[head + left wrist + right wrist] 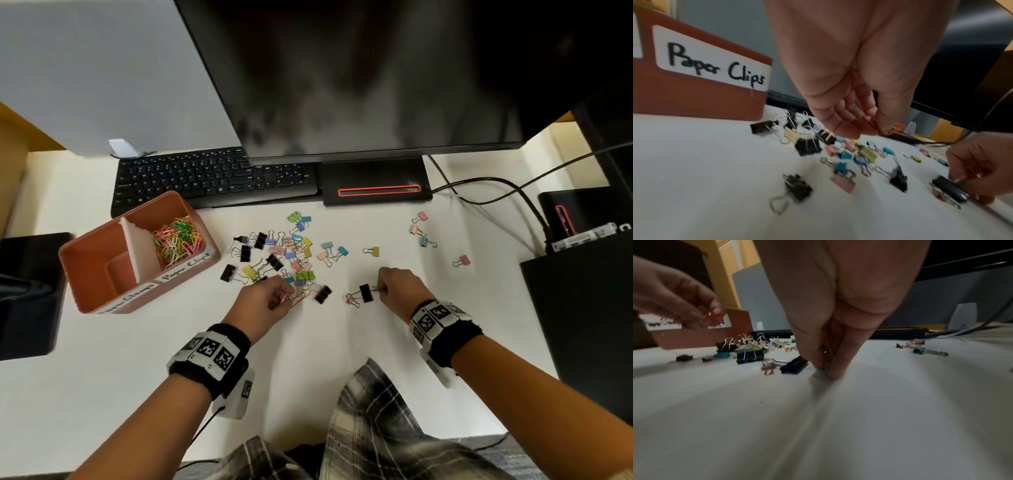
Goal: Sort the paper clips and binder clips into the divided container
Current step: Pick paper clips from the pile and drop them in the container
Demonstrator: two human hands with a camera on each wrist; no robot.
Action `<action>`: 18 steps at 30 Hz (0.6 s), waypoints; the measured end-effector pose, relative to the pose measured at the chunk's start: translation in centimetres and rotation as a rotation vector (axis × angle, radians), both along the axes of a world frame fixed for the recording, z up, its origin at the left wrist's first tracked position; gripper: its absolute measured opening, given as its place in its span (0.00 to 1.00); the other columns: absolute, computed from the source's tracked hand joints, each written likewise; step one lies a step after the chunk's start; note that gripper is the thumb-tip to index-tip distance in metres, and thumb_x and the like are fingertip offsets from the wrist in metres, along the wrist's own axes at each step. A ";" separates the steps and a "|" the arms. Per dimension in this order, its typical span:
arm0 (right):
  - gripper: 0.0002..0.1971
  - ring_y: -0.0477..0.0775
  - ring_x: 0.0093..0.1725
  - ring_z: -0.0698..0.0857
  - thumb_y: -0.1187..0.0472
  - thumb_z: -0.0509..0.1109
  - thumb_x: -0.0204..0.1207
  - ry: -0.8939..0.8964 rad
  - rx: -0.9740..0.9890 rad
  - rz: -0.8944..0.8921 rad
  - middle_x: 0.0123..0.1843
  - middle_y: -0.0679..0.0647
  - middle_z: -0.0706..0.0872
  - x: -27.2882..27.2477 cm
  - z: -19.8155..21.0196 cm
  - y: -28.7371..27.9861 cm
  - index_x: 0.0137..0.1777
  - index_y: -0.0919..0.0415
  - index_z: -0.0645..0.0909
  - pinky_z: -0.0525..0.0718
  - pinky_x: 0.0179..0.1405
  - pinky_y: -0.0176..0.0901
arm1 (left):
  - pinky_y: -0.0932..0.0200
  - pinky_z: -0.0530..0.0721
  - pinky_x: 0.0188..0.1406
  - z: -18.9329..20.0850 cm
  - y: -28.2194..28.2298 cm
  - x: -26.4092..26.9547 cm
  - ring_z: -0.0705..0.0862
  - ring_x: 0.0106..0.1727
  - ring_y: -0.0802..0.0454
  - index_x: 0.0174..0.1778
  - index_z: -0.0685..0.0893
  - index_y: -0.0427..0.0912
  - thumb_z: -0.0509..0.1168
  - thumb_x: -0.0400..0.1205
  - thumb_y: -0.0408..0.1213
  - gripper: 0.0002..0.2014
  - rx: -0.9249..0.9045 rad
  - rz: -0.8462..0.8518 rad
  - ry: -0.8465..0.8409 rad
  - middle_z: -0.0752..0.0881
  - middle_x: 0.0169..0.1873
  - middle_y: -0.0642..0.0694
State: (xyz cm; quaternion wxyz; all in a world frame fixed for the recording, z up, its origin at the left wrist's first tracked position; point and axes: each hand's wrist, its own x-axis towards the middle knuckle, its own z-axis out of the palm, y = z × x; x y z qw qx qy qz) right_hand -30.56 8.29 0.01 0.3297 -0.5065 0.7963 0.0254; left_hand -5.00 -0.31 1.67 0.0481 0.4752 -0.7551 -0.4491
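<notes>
The left hand (265, 301) — nearer the box (96, 277) — is pinching an orange paper clip (888, 129); the right hand (399, 286) is gripping a yellow paper clip (826, 344) in closed fingers, the box lying far to their left.
</notes>
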 end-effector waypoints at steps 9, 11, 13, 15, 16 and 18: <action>0.04 0.59 0.41 0.82 0.65 0.70 0.72 -0.107 -0.241 -0.063 0.38 0.58 0.86 2.4 4.0 -5.0 0.40 0.66 0.83 0.79 0.42 0.44 | 0.72 0.77 0.39 4.9 -7.5 8.5 0.83 0.40 0.55 0.47 0.83 0.45 0.69 0.77 0.35 0.04 -0.215 0.294 -0.063 0.85 0.39 0.51; 0.03 0.56 0.43 0.83 0.65 0.69 0.74 -0.150 -0.320 -0.005 0.41 0.58 0.87 5.5 6.0 -8.1 0.42 0.65 0.83 0.83 0.47 0.47 | 0.65 0.78 0.43 5.8 -9.6 9.9 0.82 0.41 0.53 0.47 0.82 0.46 0.68 0.77 0.34 0.05 -0.256 0.352 -0.144 0.84 0.39 0.50; 0.05 0.51 0.43 0.81 0.66 0.67 0.75 -0.209 -0.391 0.062 0.42 0.56 0.86 9.9 7.8 -11.7 0.43 0.66 0.83 0.81 0.48 0.42 | 0.59 0.79 0.46 6.1 -11.6 10.9 0.81 0.40 0.53 0.46 0.82 0.47 0.69 0.76 0.35 0.05 -0.280 0.389 -0.207 0.83 0.37 0.51; 0.04 0.50 0.42 0.81 0.67 0.67 0.74 -0.268 -0.472 0.114 0.42 0.55 0.86 14.7 8.9 -15.2 0.41 0.65 0.84 0.81 0.49 0.41 | 0.56 0.80 0.49 5.8 -13.0 11.4 0.80 0.40 0.52 0.45 0.82 0.46 0.70 0.75 0.35 0.05 -0.253 0.420 -0.228 0.83 0.36 0.51; 0.03 0.49 0.42 0.82 0.67 0.68 0.73 -0.294 -0.499 0.130 0.41 0.53 0.86 16.9 9.1 -16.8 0.40 0.64 0.84 0.82 0.50 0.42 | 0.54 0.81 0.51 5.5 -13.4 11.5 0.81 0.42 0.51 0.45 0.81 0.45 0.71 0.75 0.34 0.06 -0.222 0.440 -0.217 0.84 0.37 0.48; 0.02 0.50 0.44 0.83 0.67 0.70 0.72 -0.315 -0.494 0.149 0.43 0.51 0.86 20.7 8.4 -19.3 0.42 0.62 0.84 0.82 0.54 0.42 | 0.53 0.81 0.57 5.4 -13.9 11.9 0.83 0.47 0.47 0.50 0.82 0.41 0.71 0.76 0.33 0.08 -0.185 0.472 -0.192 0.87 0.46 0.42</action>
